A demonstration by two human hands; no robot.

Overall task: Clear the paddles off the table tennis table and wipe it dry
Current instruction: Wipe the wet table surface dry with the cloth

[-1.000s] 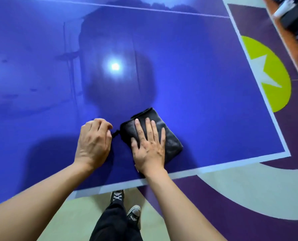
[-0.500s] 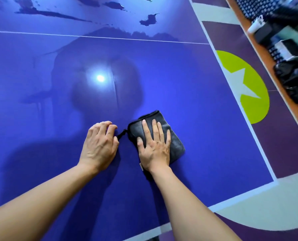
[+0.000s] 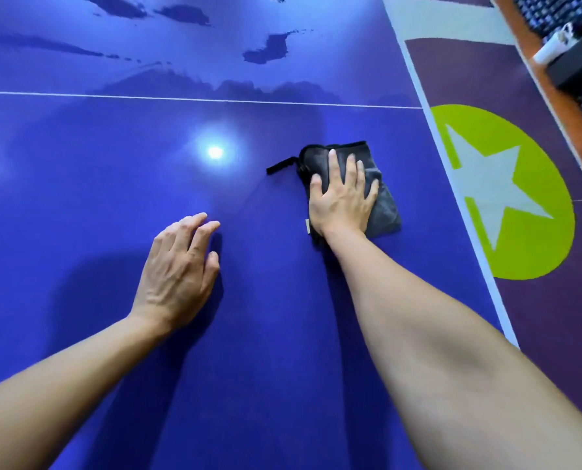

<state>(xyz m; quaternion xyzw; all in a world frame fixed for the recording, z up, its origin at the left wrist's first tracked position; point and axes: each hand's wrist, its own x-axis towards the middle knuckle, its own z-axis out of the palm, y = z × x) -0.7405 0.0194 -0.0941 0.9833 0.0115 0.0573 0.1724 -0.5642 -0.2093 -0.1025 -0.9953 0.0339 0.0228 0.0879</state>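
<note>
the folded dark grey cloth [image 3: 386, 213] lies flat on the blue tabletop [image 3: 79, 205], toward its right side and on the near side of the thin white line [image 3: 181, 97] that crosses it. the right hand [image 3: 342, 198] lies palm down on top of the cloth, fingers straight and spread, pressing it to the surface. nothing is gripped. the fingertips reach almost to the cloth's far edge, and the heel of the hand sits at its near left corner. part of the cloth shows on the right of the hand and along the far edge. a short black strap [image 3: 281, 166] sticks out from the cloth's far left corner and lies on the tabletop, pointing toward the left.

the left hand [image 3: 177, 269] is well apart from the cloth, nearer the person and to the left. it is palm down, with loosely bent fingers, and holds nothing. whether its fingertips touch the tabletop or sit just above it cannot be told. the strap's end lies between the two hands, closer to the right one.

a bright round glare [image 3: 215, 151] sits on the surface beyond the left hand. dark wet patches [image 3: 266, 49] spread across the tabletop beyond the white line. to the right of the tabletop, the purple floor [image 3: 554, 334] carries a green circle [image 3: 533, 245] with a pale star [image 3: 486, 191] in it. at the upper right runs an orange-brown ledge [image 3: 554, 106] with dark things on it, too blurred to name.
</note>
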